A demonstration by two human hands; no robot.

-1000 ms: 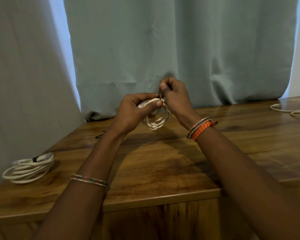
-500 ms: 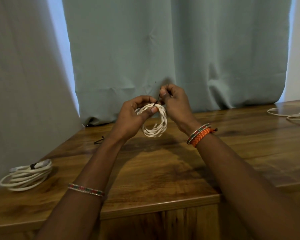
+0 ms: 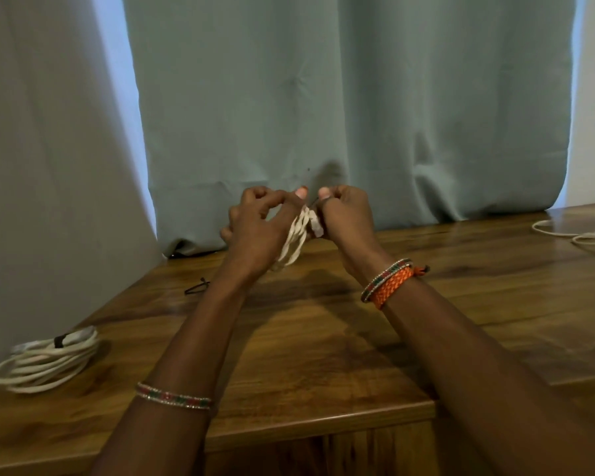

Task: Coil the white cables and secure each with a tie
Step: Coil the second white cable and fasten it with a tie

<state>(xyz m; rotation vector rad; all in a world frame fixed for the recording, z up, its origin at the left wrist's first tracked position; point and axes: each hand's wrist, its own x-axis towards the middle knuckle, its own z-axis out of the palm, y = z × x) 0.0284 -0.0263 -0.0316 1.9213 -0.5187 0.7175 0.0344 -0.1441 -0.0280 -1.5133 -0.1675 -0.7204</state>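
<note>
A small coil of white cable (image 3: 294, 242) hangs in the air between both hands, above the back of the wooden table (image 3: 306, 345). My left hand (image 3: 255, 231) holds the coil from the left, its thumb stretched over the top. My right hand (image 3: 344, 214) grips the coil's upper right side and pinches a thin dark tie (image 3: 315, 202) at its top. A second white coil (image 3: 45, 364), bound with a dark tie, lies on the table's left corner. A loose white cable (image 3: 577, 231) lies uncoiled at the far right.
A spare dark tie (image 3: 197, 286) lies on the table left of my left forearm. Grey-green curtains (image 3: 323, 97) hang right behind the table. The table's front edge runs below my forearms.
The coil has turned edge-on and now looks narrower. My left hand has rotated over it, back of the hand toward me. Both thumbs have come together at the top by the tie.
</note>
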